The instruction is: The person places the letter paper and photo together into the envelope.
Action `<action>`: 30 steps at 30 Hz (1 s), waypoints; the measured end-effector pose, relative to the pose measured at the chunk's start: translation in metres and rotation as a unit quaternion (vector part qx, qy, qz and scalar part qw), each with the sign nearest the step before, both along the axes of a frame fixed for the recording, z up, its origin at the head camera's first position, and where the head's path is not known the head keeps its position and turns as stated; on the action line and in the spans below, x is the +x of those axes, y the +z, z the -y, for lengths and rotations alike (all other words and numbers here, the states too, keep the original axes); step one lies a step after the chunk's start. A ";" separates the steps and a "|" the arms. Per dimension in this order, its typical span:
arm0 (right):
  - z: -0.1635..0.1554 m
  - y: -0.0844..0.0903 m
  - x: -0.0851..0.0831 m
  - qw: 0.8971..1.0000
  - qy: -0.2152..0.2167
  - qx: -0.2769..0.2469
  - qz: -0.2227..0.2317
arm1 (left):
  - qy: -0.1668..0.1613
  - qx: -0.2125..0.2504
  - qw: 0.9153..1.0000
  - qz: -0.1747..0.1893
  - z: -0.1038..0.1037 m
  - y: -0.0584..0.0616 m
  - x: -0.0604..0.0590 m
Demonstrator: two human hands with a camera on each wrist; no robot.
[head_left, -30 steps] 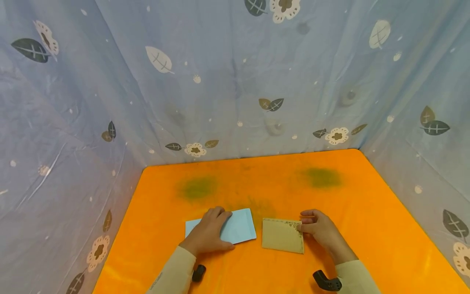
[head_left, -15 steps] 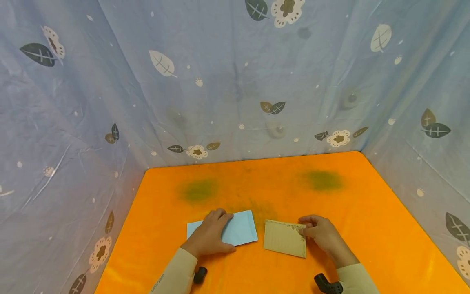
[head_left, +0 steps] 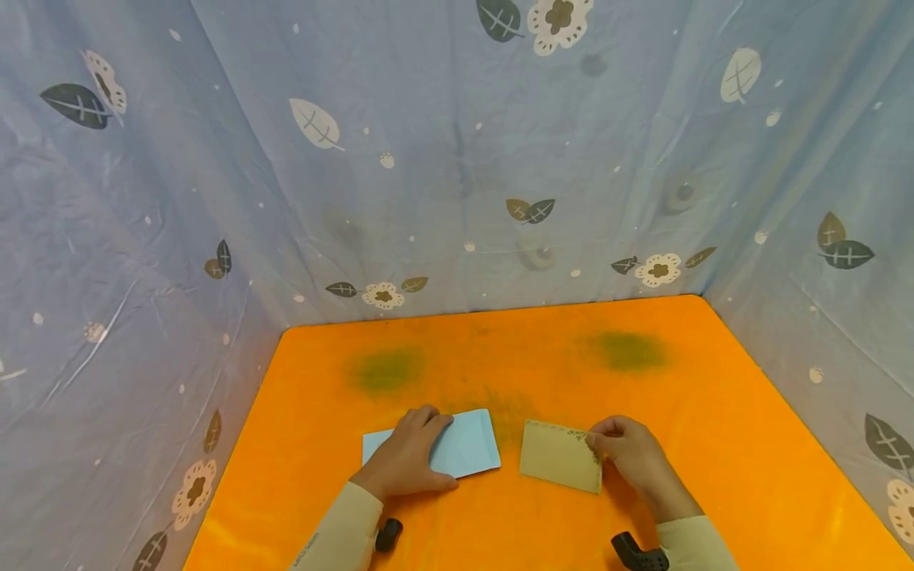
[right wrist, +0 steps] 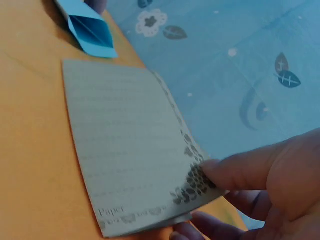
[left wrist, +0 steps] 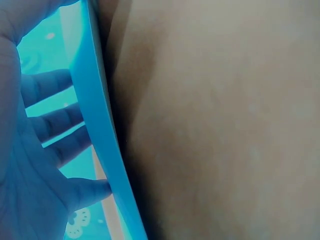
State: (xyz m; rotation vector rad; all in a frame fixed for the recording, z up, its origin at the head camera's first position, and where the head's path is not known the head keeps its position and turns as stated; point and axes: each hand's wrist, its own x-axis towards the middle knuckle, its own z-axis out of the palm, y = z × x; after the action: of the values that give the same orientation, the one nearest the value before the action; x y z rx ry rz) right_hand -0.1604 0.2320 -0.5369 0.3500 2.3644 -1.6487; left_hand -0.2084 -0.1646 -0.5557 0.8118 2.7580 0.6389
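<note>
Left hand (head_left: 407, 456) grasps the light-blue envelope (head_left: 467, 444) across its width, thumb at near edge, fingers at far, on the orange table (head_left: 493, 357); right hand (head_left: 631, 452), thumb and fingers closed, pinches the tan paper (head_left: 558, 457) by its flowered corner, just right of the envelope. Paper reads "Paper"; left sleeve (head_left: 341, 523) lettering too small to read.

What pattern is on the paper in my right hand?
The paper has faint lines and a dark floral corner design, clearest in the right wrist view.
</note>
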 end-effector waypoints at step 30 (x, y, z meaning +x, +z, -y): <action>-0.017 -0.007 0.002 0.998 0.051 -0.012 0.016 | 0.002 0.002 1.000 -0.007 0.000 -0.004 -0.002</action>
State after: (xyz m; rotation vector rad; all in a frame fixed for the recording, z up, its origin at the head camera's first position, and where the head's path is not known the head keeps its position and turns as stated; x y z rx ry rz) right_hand -0.1586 0.2491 -0.5435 0.2449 2.2961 -1.6119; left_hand -0.2101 -0.1645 -0.5593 0.8136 2.7726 0.6409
